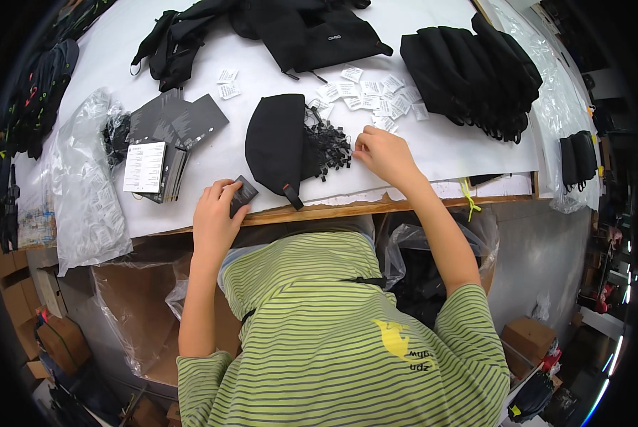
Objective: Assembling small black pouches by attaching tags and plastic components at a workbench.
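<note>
My left hand (217,212) is closed on a small dark grey card (243,196) at the table's near edge. My right hand (387,154) has its fingertips pinched together beside a tangled heap of black tag strings (327,148) with small black ends. Whether a string is between those fingers is too small to make out. Between the two hands lies a rounded black fabric pouch (270,139), its short orange-trimmed tab pointing toward me. The string heap touches the pouch's right side. Left of it are a stack of printed cards (145,169) and some fanned dark grey cards (194,119).
Small white sachets (372,96) lie scattered beyond the strings. Folded black bags (468,75) are bunched at the far right, more black fabric pieces (319,35) at the back. A clear plastic bag (87,192) hangs over the left edge; a yellow tie (468,198) is at the near right.
</note>
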`<state>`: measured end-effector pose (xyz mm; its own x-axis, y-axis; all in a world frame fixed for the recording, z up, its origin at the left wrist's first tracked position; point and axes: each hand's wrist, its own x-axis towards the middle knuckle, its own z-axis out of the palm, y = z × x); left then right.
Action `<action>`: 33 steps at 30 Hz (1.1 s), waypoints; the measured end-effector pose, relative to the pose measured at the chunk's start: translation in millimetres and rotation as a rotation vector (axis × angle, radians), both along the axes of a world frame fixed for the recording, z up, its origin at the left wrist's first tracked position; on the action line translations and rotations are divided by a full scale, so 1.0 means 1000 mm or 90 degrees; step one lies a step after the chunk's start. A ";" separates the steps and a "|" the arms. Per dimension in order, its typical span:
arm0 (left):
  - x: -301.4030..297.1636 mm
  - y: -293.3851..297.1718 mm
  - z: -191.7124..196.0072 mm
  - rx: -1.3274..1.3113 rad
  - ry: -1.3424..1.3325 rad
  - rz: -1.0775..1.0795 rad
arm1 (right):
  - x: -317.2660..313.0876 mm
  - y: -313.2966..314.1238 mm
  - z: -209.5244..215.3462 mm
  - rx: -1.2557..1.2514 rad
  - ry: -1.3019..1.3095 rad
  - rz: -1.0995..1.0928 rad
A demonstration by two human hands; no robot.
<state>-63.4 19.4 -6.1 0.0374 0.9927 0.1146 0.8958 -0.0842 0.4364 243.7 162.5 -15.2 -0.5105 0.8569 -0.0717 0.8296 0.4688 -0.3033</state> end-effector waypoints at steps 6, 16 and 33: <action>-0.005 0.000 0.008 -0.024 -0.106 0.117 | 0.013 -0.015 0.027 -0.141 0.307 -0.128; 0.036 -0.004 0.021 -0.013 -0.514 0.141 | -0.001 -0.036 0.023 -0.215 0.304 -0.247; 0.069 -0.004 0.023 -0.072 -0.655 0.116 | 0.008 -0.031 0.041 -0.019 0.302 -0.196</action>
<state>5.6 15.6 16.7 -0.1762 0.9805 -0.0865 0.0841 0.1026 0.9912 251.7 131.9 25.5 -0.2190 0.9725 0.0788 0.6959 0.2123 -0.6860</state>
